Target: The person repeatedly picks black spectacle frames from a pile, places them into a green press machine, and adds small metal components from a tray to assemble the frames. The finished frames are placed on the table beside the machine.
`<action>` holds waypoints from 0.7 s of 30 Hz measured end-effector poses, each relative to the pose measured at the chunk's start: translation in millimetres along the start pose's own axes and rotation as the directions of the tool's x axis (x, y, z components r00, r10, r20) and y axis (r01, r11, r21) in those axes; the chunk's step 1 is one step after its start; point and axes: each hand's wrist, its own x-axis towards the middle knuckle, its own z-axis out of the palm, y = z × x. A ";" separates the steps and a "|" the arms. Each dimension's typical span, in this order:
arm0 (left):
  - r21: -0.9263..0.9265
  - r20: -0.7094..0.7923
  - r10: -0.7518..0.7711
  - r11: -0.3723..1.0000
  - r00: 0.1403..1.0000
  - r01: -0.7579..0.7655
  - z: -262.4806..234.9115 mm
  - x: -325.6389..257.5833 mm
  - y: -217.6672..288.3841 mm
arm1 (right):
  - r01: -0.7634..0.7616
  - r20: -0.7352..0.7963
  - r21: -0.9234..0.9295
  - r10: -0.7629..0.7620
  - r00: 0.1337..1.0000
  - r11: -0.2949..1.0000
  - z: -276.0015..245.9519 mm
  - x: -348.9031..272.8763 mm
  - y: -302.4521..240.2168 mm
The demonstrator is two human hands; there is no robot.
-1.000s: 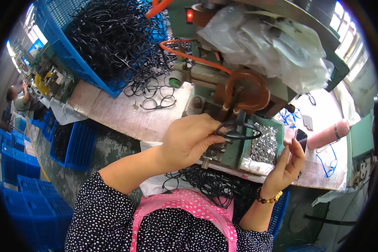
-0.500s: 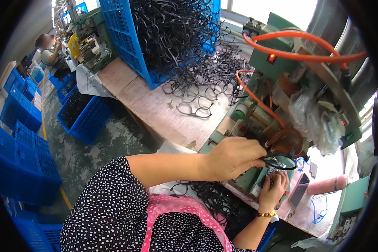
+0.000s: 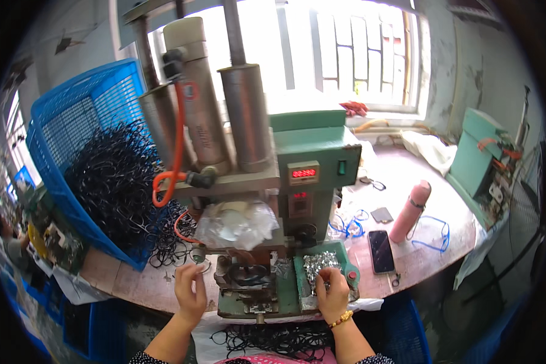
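Note:
My left hand (image 3: 191,294) hovers with fingers spread just left of the green press machine (image 3: 312,142), holding nothing. A black eyeglass frame (image 3: 246,273) lies on the machine's fixture, a little to the right of that hand. My right hand (image 3: 332,295) rests on the green tray (image 3: 352,274) of small silver metal parts (image 3: 319,265), fingertips curled down into them. Whether it pinches a part is hidden by the fingers.
A big blue basket (image 3: 60,130) heaped with black frames (image 3: 112,185) stands at the left. A pink bottle (image 3: 410,211), a phone (image 3: 381,250) and blue frames (image 3: 432,233) lie on the table to the right. More black frames (image 3: 279,338) pile on my lap. Another person (image 3: 9,239) sits far left.
The view has swung up to face the machine. My left hand let go of the black frame, which now lies on the fixture. My right hand dropped onto the parts tray.

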 end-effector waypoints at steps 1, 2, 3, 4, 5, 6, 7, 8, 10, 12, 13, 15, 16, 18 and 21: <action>0.028 0.052 -0.152 0.988 0.987 0.151 1.2 -9.7 -28.2 | 0.013 0.000 0.020 -0.013 1.000 1.000 -0.5 1.3 0.9; 0.066 0.093 -0.307 0.951 0.947 0.301 3.5 -20.2 -55.9 | 0.016 0.021 0.042 -0.017 1.000 0.999 -2.4 0.6 0.6; 0.068 0.118 -0.430 0.903 0.895 0.425 5.5 -29.0 -82.7 | 0.023 0.020 0.053 -0.025 0.999 0.998 -3.5 0.3 -0.1; 0.228 0.181 -0.432 0.892 0.883 0.390 2.7 -40.2 -103.9 | 0.020 0.029 0.067 -0.022 0.999 0.998 -4.5 1.4 -0.6; 0.343 0.245 -0.420 0.881 0.874 0.327 -1.5 -52.1 -119.4 | 0.013 0.031 0.091 -0.016 0.999 0.996 -5.1 2.7 -1.4; 0.478 0.315 -0.489 0.822 0.813 0.308 -1.8 -60.7 -131.3 | 0.001 0.018 0.111 -0.003 1.000 0.994 -6.0 3.0 -2.8; 0.456 0.339 -0.425 0.854 0.839 0.248 0.0 -65.6 -139.7 | 0.011 -0.002 0.107 -0.011 1.000 0.994 -6.0 4.7 -3.5; 0.468 0.370 -0.442 0.849 0.817 0.247 -1.6 -70.5 -143.4 | 0.021 -0.025 0.118 -0.018 1.000 0.993 -6.0 5.1 -4.7; 0.499 0.417 -0.480 0.831 0.772 0.247 -4.3 -74.5 -142.1 | 0.021 -0.023 0.136 -0.018 1.000 0.991 -6.9 4.1 -5.0; 0.499 0.463 -0.447 0.845 0.765 0.191 -7.0 -72.4 -136.5 | 0.007 -0.022 0.116 -0.005 1.000 0.993 -6.7 1.8 -2.5; 0.509 0.480 -0.456 0.841 0.749 0.185 -9.6 -70.6 -133.5 | -0.011 -0.011 0.130 0.012 1.000 0.992 -5.8 0.4 -0.9; 0.490 0.506 -0.434 0.856 0.745 0.166 -13.8 -68.2 -127.8 | -0.067 -0.006 0.163 0.069 0.998 0.984 -3.5 -2.0 4.3; 0.508 0.509 -0.449 0.846 0.735 0.165 -15.7 -67.8 -124.8 | -0.098 0.018 0.183 0.096 0.995 0.978 -3.4 -4.1 6.4; 0.497 0.448 -0.467 0.839 0.762 0.222 -20.0 -67.8 -115.5 | -0.148 0.060 0.242 0.138 0.989 0.959 -0.6 -2.2 10.5; 0.405 0.287 -0.460 0.853 0.840 0.329 -26.6 -59.7 -90.7 | -0.191 0.113 0.364 0.160 0.981 0.912 -1.3 1.1 9.2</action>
